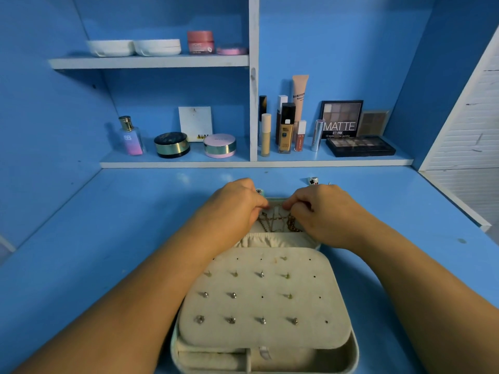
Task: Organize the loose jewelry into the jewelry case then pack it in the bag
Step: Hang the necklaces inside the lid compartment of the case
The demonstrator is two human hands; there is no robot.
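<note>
An open jewelry case (266, 344) is set on the blue desk (108, 225), with its near half turned toward the person. A cream earring panel (264, 292) is folded over that near half, and small studs (233, 295) are pinned across it in rows. The lid is opened away from the person. A gathered cream pocket (270, 240) is stitched along the lid's near edge, and gold chains (280, 221) are strung across its lining.

Both hands are held at the far edge of the lid. The left hand (237, 206) is curled, with thumb and fingertips brought together at the top of the chains. The right hand (321, 211) is curled likewise, just beside it. One of the chains appears to be pinched between the two hands, though the links there are too small to be made out.

A ring (313, 181) is seen on the desk just beyond the right hand. Cosmetics are ranged on the shelf behind, among them a perfume bottle (131, 136) and an eyeshadow palette (341, 118).
</note>
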